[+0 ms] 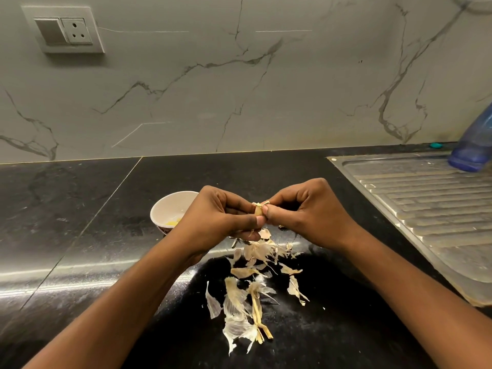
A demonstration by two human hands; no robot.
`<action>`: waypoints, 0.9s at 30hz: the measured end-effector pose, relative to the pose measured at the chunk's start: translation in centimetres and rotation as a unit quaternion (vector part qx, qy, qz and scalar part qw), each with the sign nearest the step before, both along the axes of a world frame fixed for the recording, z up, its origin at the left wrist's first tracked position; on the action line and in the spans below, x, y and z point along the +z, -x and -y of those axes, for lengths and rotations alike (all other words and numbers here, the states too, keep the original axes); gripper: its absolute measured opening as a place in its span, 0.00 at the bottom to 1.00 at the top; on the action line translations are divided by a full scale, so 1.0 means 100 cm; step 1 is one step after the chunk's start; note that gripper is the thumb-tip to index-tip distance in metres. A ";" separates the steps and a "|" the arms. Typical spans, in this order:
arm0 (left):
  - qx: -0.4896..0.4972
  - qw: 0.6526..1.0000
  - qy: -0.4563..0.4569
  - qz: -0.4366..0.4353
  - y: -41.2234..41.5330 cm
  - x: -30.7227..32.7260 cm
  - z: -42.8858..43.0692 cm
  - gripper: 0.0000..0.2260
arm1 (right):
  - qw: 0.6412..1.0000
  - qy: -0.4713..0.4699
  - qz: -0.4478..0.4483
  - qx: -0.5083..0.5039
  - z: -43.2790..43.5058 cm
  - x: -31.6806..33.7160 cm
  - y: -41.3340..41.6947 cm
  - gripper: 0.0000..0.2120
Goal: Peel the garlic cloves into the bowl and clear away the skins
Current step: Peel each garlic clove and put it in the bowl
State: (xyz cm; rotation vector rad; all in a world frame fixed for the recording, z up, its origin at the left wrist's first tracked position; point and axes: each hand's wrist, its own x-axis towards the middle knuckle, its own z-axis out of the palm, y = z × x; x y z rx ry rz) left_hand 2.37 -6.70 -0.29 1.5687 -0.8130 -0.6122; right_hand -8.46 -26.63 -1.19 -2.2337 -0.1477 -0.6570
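Two hands: left hand (221, 217) and right hand (306, 214) close together above a polished black stone countertop (80, 209), both at one clove, forearms bare.
Left grip: clenched on a small pale-yellow garlic clove (258, 210), pinching it between thumb and curled fingers.
Right grip: pinching the papery tan skin at the top of the same clove with thumb and forefinger, other fingers curled in.
Clove: held in the air between both hands, clear of the countertop, partly skinned, with a tatter of skin sticking up.
Bowl: small round white ceramic bowl (165, 209) with a dark patterned band at the base, on the countertop just behind the left hand and partly hidden by it; pale yellow bits (173, 222) inside, too blurred to name.
Skins: loose scatter of dry whitish and tan garlic skins (239, 291) with straw-coloured stem pieces (257, 310), lying on the countertop below the clove, between the forearms.
Drainboard: ribbed stainless-steel sink drainboard (426, 203) at the right, apart from the skins.
Bottle: translucent blue plastic bottle (472, 150) on the far end of the drainboard, cut by the frame edge.
Wall: grey-white marble-veined backsplash (239, 89) with a white switch-and-socket plate (66, 30) at upper left.
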 end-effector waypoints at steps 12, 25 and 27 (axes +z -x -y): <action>-0.043 0.999 -0.001 -0.011 -0.006 0.003 -0.003 0.10 | 0.998 0.019 0.048 -0.032 -0.006 -0.002 -0.002 0.03; 0.016 0.980 -0.057 0.189 -0.017 -0.001 -0.006 0.10 | 0.997 -0.005 -0.072 -0.014 0.003 0.000 -0.004 0.10; 0.014 0.978 -0.054 0.202 -0.018 -0.001 -0.006 0.10 | 0.997 -0.006 -0.076 -0.010 0.003 0.001 -0.003 0.07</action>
